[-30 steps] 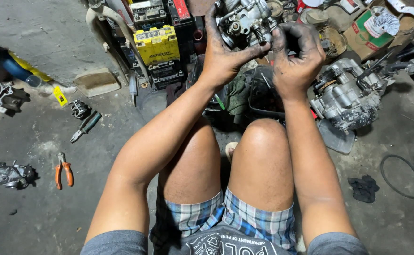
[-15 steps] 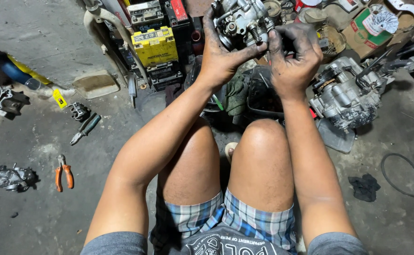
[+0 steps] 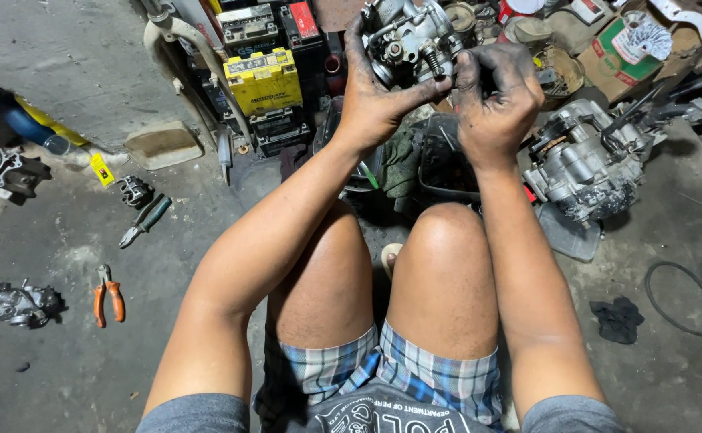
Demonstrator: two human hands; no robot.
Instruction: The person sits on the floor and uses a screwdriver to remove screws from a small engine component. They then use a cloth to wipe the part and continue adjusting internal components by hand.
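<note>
Both hands up at the top of the head view, on a metal carburetor (image 3: 409, 38). Left hand (image 3: 375, 96) cups it from the left and below, thumb wrapped across the underside, fingers closed round the body. Right hand (image 3: 495, 100), grease-blackened, is curled narrow against the carburetor's right side, fingertips pinching at a small part there; can't tell which part. Carburetor is held in the air above the knees, over a dark tray (image 3: 447, 164) on the floor. Right of the right wrist: an engine block (image 3: 583, 164) sitting on the concrete. Left of the left hand: a yellow battery (image 3: 264, 80) stacked with darker ones. Floor on the far left: orange-handled pliers (image 3: 109, 295), green-handled pliers (image 3: 147, 222), a small grey casting (image 3: 24, 305). Black rag (image 3: 617, 319) lies near the right elbow.
</note>
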